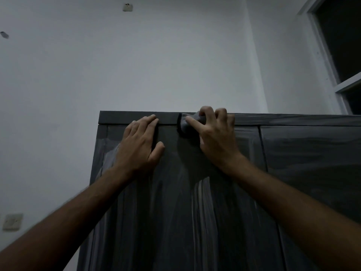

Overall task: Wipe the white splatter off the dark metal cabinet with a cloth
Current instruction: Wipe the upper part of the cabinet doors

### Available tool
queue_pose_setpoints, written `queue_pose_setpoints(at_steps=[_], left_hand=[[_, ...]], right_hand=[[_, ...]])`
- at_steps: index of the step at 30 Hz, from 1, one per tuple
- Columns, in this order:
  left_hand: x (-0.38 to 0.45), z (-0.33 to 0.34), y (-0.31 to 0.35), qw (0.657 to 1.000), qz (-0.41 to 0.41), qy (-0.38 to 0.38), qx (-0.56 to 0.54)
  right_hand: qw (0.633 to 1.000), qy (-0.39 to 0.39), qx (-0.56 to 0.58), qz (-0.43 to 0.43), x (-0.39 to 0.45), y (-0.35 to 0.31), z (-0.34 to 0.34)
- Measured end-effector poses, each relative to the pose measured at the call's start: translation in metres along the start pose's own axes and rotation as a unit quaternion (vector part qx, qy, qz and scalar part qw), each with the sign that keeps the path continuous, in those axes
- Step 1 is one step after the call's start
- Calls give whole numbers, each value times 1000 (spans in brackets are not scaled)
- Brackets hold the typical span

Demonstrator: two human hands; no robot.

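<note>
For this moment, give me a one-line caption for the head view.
Right hand presses a grey cloth against the streaked dark cabinet near its top edge; left hand rests flat beside it.

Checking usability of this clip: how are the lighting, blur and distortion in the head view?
Head view: dim and bluish, no glare; the cabinet reads nearly black, though pale streaks show on its doors. The right hand casts a soft shadow below the cloth. The left hand is fairly sharp; forearms and frame edges are soft. Wide-angle bending tilts the wall corner and window frame.
</note>
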State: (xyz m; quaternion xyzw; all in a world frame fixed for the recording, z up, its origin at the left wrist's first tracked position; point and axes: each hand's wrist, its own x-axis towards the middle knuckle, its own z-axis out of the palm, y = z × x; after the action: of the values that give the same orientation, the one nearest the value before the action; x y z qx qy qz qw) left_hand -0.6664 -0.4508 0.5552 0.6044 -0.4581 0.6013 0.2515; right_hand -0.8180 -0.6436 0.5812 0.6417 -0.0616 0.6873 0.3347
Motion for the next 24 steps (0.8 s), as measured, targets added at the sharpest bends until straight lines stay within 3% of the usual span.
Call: queue_pose_setpoints(at_steps=[4, 11, 13, 17, 21, 24], left_hand=[[6, 0, -5, 1000, 22, -4, 16], [13, 2, -20, 996, 82, -21, 25], [12, 3, -22, 995, 92, -24, 28], [11, 4, -28, 994, 102, -32, 24], [11, 3, -26, 994, 101, -34, 24], [15, 2, -19, 995, 88, -33, 32]], right_hand=[[985, 44, 24, 165, -18, -39, 6], [971, 87, 82, 209, 13, -59, 23], [977, 83, 95, 173, 5, -70, 26], [997, 29, 77, 0, -41, -42, 25], [985, 43, 75, 150, -16, 5, 17], [987, 52, 84, 131, -17, -15, 22]])
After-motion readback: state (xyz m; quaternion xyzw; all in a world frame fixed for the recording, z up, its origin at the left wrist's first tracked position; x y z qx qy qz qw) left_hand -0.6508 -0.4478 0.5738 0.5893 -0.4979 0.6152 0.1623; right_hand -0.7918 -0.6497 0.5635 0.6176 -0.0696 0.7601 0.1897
